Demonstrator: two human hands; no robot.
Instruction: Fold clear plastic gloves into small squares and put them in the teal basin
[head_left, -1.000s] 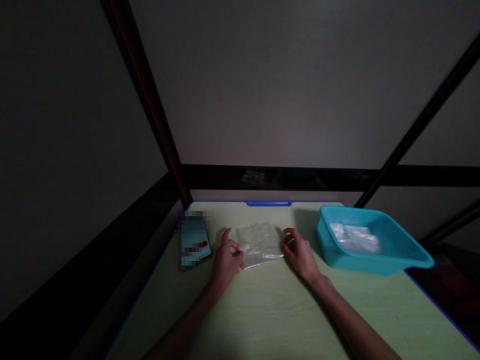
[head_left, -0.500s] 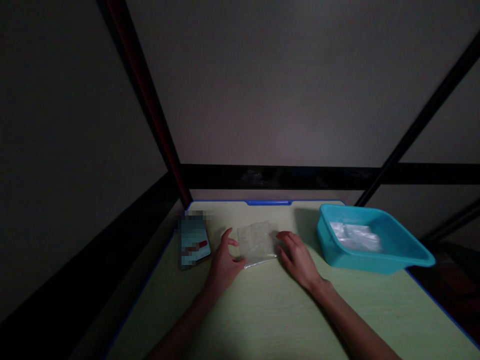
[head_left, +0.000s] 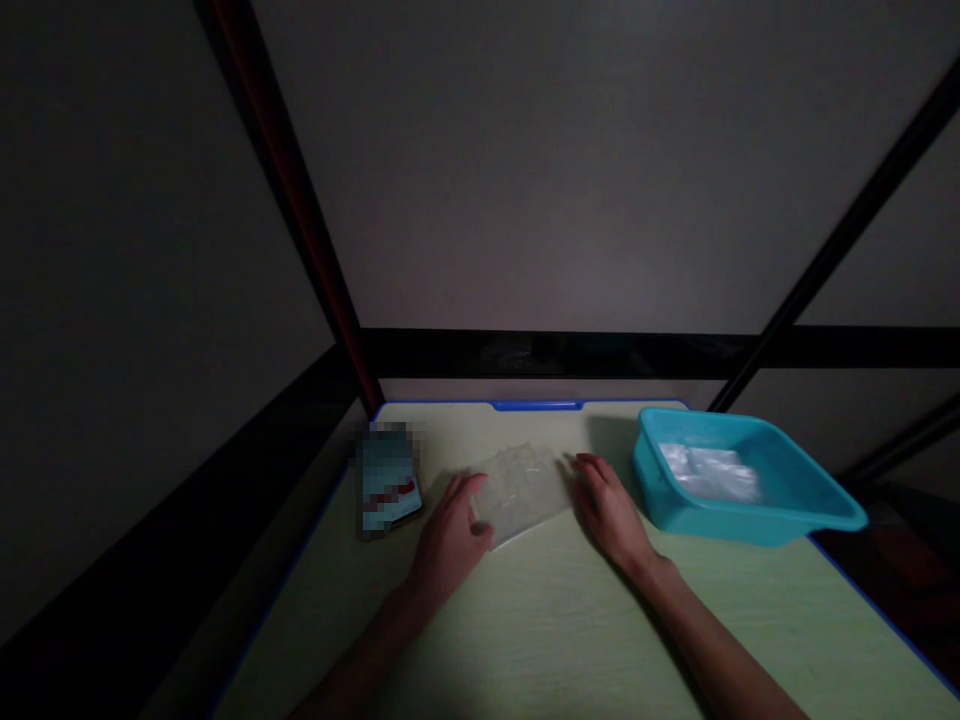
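Note:
A clear plastic bag (head_left: 523,495) lies flat on the pale table, slightly wrinkled, its near edge slanting up to the right. At the bag's left edge is my left hand (head_left: 450,535), thumb and index finger apart, the fingertips over or touching the plastic. My right hand (head_left: 613,512) rests by the bag's right edge with its fingers loosely stretched, holding nothing. Whether its fingertips touch the bag I cannot tell.
A turquoise plastic basin (head_left: 739,525) stands on the right of the table, with clear plastic bags (head_left: 716,474) inside. On the left lies a phone (head_left: 388,480), its screen partly blurred. The table (head_left: 540,630) has a blue edge, with dark-framed panels behind it.
The bag has turned a little, its right side swinging away from me. My left hand's index finger has come over the bag's left edge. My right hand has shifted slightly right.

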